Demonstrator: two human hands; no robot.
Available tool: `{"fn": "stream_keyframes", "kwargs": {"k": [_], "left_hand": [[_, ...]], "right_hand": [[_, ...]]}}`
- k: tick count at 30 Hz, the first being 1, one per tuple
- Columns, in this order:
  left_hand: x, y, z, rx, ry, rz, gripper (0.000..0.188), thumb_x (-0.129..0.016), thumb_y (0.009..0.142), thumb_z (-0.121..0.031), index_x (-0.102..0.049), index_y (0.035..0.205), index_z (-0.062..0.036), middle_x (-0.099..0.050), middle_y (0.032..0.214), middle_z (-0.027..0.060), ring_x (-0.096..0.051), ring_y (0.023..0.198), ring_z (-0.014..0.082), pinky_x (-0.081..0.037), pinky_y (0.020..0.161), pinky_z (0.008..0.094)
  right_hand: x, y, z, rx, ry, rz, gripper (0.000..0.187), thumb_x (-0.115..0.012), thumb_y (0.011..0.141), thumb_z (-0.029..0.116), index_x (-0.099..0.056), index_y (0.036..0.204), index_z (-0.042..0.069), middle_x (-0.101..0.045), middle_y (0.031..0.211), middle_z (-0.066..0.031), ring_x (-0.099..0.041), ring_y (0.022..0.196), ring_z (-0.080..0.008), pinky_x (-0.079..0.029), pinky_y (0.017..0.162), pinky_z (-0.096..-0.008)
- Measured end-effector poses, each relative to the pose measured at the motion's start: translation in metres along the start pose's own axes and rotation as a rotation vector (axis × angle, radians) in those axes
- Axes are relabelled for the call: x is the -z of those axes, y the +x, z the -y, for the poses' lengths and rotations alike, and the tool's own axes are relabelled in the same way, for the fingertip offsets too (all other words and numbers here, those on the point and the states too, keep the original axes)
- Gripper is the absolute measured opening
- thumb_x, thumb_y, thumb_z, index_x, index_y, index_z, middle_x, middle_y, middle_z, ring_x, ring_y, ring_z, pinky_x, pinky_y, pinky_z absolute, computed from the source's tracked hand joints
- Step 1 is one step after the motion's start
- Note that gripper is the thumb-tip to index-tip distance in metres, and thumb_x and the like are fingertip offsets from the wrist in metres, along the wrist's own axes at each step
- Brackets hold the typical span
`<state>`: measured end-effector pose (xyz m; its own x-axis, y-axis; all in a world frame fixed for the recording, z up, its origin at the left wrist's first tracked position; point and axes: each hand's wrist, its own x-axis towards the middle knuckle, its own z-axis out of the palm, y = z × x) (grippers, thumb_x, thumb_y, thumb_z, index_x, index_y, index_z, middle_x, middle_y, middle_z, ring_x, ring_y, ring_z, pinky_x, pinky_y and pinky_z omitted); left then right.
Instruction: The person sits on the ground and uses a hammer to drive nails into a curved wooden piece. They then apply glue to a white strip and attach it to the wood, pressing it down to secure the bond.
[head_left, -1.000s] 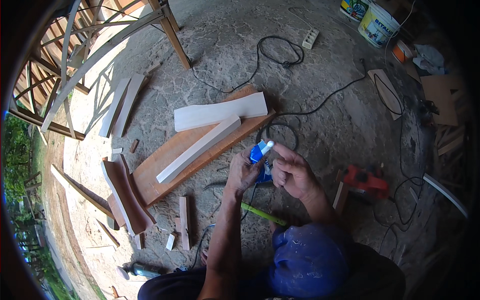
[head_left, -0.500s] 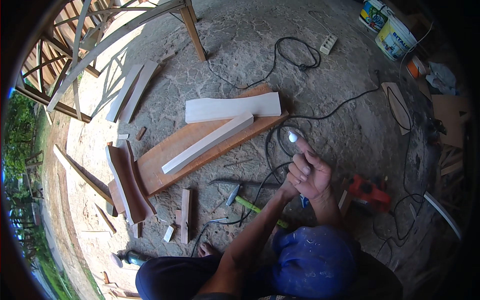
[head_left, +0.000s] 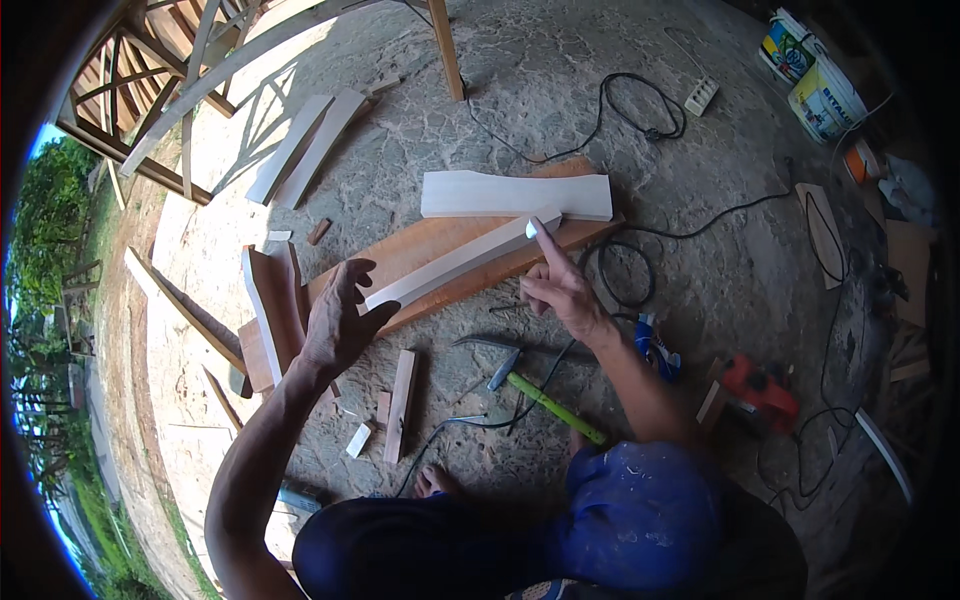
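My left hand (head_left: 342, 318) is open, fingers curved and apart, beside the near end of a pale wooden strip (head_left: 455, 260). Whether it touches the strip I cannot tell. My right hand (head_left: 562, 290) holds nothing; its index finger points out with a white blob, like glue, on the tip, and the other fingers are loosely bent. That fingertip appears over the strip's far end. The strip lies slantwise on a brown plank (head_left: 345, 275), its far end against a pale board with a curved edge (head_left: 515, 195). Curved wooden pieces (head_left: 270, 300) sit at the plank's left end.
A hammer with a green handle (head_left: 550, 405), a blue and white bottle (head_left: 655, 350) and a red power tool (head_left: 758, 388) lie near my knees. Black cable (head_left: 625, 275) loops across the concrete. Two boards (head_left: 305, 145) lie far left; buckets (head_left: 825, 95) stand far right.
My hands, close together before, have come apart. The left has moved left toward the strip's near end; the right has moved left and forward, its white-tipped finger over the strip. The view has shifted slightly.
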<state>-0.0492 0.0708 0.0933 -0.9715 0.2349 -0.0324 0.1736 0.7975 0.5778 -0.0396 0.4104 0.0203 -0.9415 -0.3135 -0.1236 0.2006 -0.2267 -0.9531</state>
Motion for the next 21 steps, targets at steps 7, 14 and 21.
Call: {"fn": "stream_keyframes", "kwargs": {"k": [7,14,21], "left_hand": [[-0.083,-0.043,0.087,0.086,-0.462,-0.191,0.099,-0.086,0.082,-0.012,-0.025,0.16,-0.0088,-0.047,0.148,0.0178,-0.056,0.125,0.0292,-0.051,0.1,0.04],[-0.111,-0.023,0.09,0.091,-0.568,-0.278,0.036,-0.079,0.088,-0.012,-0.063,0.118,-0.0026,-0.068,0.104,0.0091,-0.061,0.102,0.0209,-0.051,0.088,0.0363],[-0.113,-0.024,0.094,0.106,-0.417,-0.345,0.027,-0.08,0.085,-0.015,-0.068,0.108,-0.0071,-0.068,0.094,0.0098,-0.057,0.095,0.0283,-0.047,0.089,0.0402]], "right_hand": [[-0.002,0.022,-0.014,0.102,-1.013,-0.031,0.099,-0.064,0.095,0.018,0.008,0.163,0.006,-0.069,0.086,-0.022,-0.07,0.074,-0.0354,-0.055,0.067,-0.0474],[-0.007,0.027,-0.014,-0.032,-1.636,-0.082,0.097,-0.062,0.092,0.016,0.005,0.161,0.002,-0.072,0.085,-0.026,-0.071,0.072,-0.0425,-0.056,0.067,-0.0528],[-0.023,0.027,-0.008,0.04,-1.833,0.022,0.094,-0.061,0.087,0.012,-0.007,0.163,0.002,-0.072,0.079,-0.022,-0.072,0.065,-0.033,-0.056,0.06,-0.0488]]}}
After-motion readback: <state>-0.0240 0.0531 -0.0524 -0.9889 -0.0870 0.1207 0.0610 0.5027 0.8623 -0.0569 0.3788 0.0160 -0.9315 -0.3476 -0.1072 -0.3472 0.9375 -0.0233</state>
